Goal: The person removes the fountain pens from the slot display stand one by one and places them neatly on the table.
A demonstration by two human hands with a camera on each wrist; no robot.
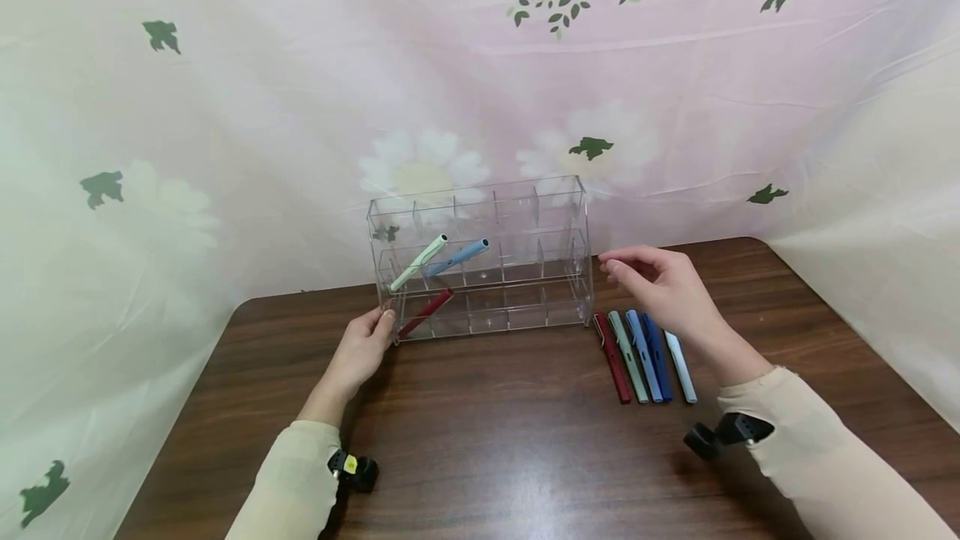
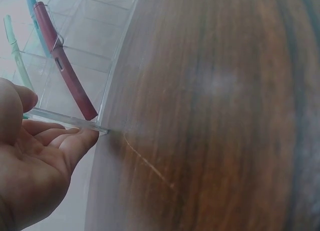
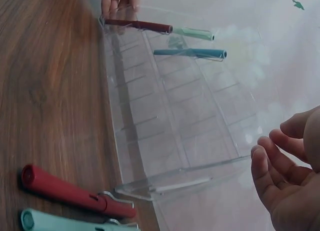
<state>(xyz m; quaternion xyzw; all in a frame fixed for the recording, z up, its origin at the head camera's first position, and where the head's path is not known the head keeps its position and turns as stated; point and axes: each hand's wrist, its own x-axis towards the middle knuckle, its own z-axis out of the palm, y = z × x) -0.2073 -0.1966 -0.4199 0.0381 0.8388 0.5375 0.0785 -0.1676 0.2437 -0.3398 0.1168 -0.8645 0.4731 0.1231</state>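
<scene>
A clear plastic pen organizer (image 1: 525,273) with tiered compartments stands at the back of the table. My left hand (image 1: 363,348) grips its left side wall near the bottom, thumb on one face and fingers on the other. Inside, a red pen (image 1: 426,312) leans in the lowest tier at the left. A pale green pen (image 1: 418,262) and a blue pen (image 1: 456,257) lean in the tier above. My right hand (image 1: 667,286), holding nothing, hovers just right of the organizer with fingers loosely bent. Below it several pens lie side by side, a red pen (image 1: 613,359) leftmost.
In that row on the table are also a green pen (image 1: 628,357), a light blue pen (image 1: 645,357), a dark blue pen (image 1: 657,357) and a pale blue pen (image 1: 681,367). A patterned cloth (image 1: 480,98) hangs behind the wooden table (image 1: 480,440).
</scene>
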